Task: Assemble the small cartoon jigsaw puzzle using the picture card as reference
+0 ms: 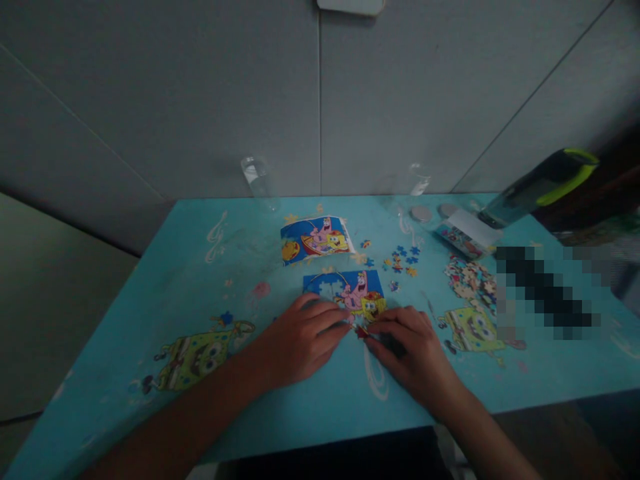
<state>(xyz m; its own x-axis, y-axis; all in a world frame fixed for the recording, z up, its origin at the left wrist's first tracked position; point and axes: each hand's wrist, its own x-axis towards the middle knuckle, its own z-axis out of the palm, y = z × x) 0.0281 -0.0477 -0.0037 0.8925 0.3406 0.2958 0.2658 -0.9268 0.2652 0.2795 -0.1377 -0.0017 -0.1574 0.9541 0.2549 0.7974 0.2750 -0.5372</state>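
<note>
A partly assembled cartoon jigsaw puzzle (358,283) lies on the table in front of me, with a gap in its upper left where the tabletop shows. At its lower edge, a small dark red jigsaw piece (361,331) sits between my fingertips. My right hand (410,340) pinches this piece from the right. From the left, my left hand (313,337) has its fingers closed together, fingertips at the same piece and covering the puzzle's lower left. Just behind the puzzle lies a printed reference picture (315,239) of the same scene.
Loose blue and yellow pieces (399,260) lie right of the puzzle, with a bigger pile of pieces (470,281) farther right. A small box (465,233), round lids (421,213), a dark bottle (535,187) and clear containers (263,183) stand toward the wall.
</note>
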